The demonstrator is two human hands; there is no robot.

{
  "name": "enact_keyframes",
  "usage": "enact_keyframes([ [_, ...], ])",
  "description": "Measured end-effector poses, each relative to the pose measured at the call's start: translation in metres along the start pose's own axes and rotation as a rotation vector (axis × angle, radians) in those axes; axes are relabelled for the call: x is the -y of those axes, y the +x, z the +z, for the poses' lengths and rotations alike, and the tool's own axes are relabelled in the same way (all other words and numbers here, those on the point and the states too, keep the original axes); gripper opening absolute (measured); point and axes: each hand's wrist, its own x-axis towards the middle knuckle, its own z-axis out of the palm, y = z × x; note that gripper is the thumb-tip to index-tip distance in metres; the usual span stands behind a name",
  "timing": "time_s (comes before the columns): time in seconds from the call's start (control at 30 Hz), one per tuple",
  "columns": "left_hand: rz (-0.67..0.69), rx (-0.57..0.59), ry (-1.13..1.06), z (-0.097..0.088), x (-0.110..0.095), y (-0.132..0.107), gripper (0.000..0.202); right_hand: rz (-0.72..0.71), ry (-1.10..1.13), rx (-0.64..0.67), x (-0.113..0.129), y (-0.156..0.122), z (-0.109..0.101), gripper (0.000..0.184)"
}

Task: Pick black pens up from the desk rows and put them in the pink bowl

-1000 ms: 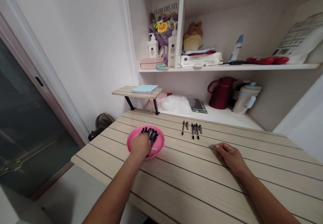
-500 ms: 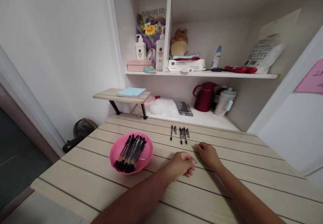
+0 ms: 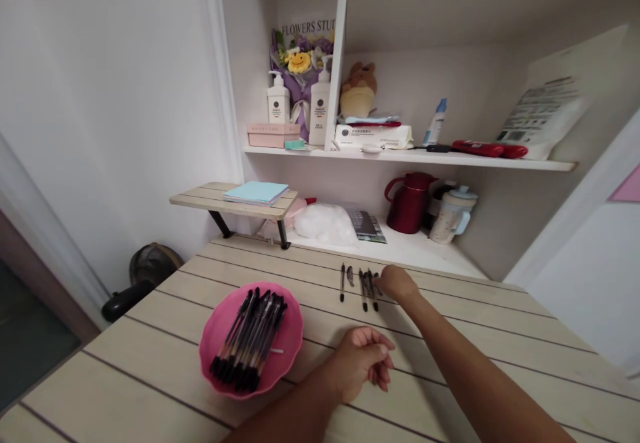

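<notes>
A pink bowl [image 3: 215,336] with several black pens [image 3: 249,340] in it stands on the wooden table [image 3: 450,323] at the front left. My left hand [image 3: 363,363] rests on the table just right of the bowl, its fingers loosely curled with nothing showing in them. My right hand [image 3: 397,282] reaches across to a short row of pens and caps [image 3: 361,286] lying farther back. Its fingers are bunched at the right end of that row, and what they pinch is hidden.
A small raised shelf [image 3: 235,203] with a blue notebook [image 3: 255,192] stands at the table's back left. Behind the table are a red jug [image 3: 410,203], a white cup [image 3: 450,213] and a white bag [image 3: 325,223]. Bottles and boxes fill the upper shelf [image 3: 400,156]. A fan [image 3: 150,263] is on the floor at left.
My left hand left the pink bowl and came to rest right of it. My right hand moved forward from the table's middle to the row of pens. The camera turned right and came closer.
</notes>
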Motion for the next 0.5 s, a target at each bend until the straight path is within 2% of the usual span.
enact_keyframes([
  [0.2, 0.003, -0.004, -0.019, 0.002, -0.002, -0.001, 0.029, -0.008, -0.058, 0.091, 0.008, -0.037, 0.012, 0.026],
  [0.37, 0.066, -0.027, 0.009, 0.005, -0.001, -0.002, 0.025, 0.007, -0.05, 0.087, 0.009, -0.047, 0.008, 0.026],
  [0.43, 0.169, -0.139, 0.023, 0.006, -0.002, -0.001, 0.025, 0.004, -0.024, 0.064, 0.009, -0.056, 0.005, 0.028],
  [0.5, 0.308, -0.327, -0.003, 0.007, -0.005, 0.001, 0.027, -0.06, 0.073, 0.035, 0.01, -0.074, 0.004, 0.029],
])
